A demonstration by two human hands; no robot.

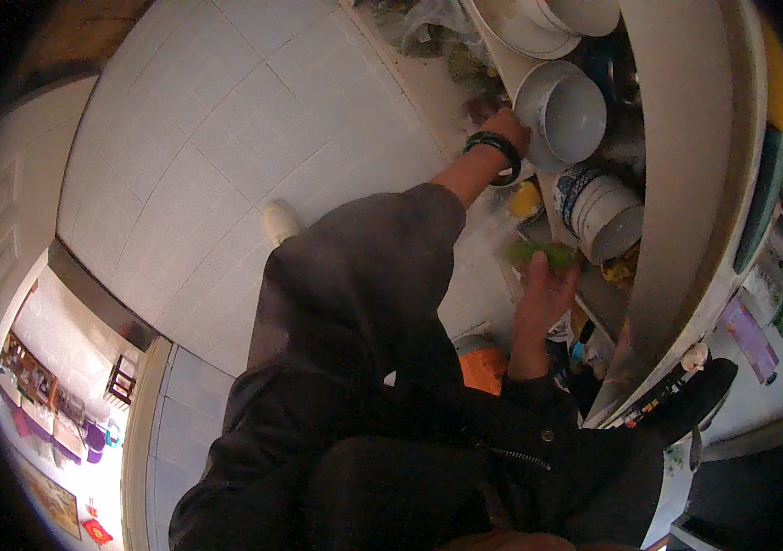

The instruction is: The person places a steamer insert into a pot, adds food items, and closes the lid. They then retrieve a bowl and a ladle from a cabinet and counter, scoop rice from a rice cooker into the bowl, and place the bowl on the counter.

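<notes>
My left hand (507, 131), with a dark bracelet on its wrist, reaches to the shelf edge beside a stack of white bowls or tubs (574, 117). A dark reddish thing (484, 109) lies at its fingers, which are partly hidden; whether it holds anything is unclear. Nearer my body, my right hand (546, 293) has its thumb and fingers on a blurred green thing (541, 255), perhaps a vegetable or leaves. Between the hands are a yellow object (525, 200) and a tilted stack of white containers (605, 213) with a blue pattern.
Clear plastic bags and greens (433, 27) lie by the shelf at the top. More white basins (543, 27) stand above the bowls. A pale curved panel or counter edge (687, 172) rises at the right. An orange thing (482, 368) is below my right hand. White tiled floor (205, 158) spreads left.
</notes>
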